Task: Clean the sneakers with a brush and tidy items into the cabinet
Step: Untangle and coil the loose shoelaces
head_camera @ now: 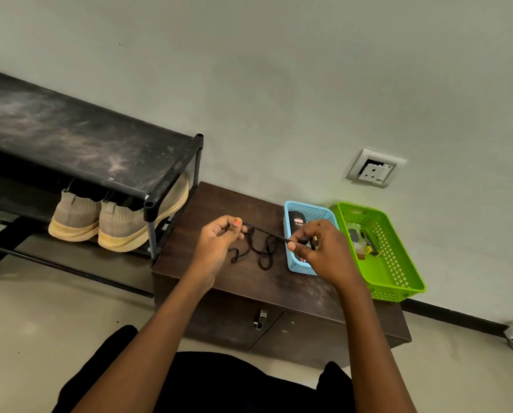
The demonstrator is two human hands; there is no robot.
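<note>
A dark shoelace [264, 248] is stretched between my two hands above the low brown cabinet [249, 281]; its slack loops hang down onto the cabinet top. My left hand [219, 236] pinches one end and my right hand [317, 248] pinches the other, just in front of a blue basket [292, 222]. A pair of beige sneakers [100, 222] with yellowish soles sits on the lower shelf of the black shoe rack [70, 129] to the left. No brush is clearly visible.
A green basket [398, 272] with small items stands at the cabinet's right end against the wall. The blue basket holds a dark bottle [297, 222]. A wall socket [374, 168] is above. The cabinet door has a metal handle [260, 318]. My dark-clothed knees are at the bottom.
</note>
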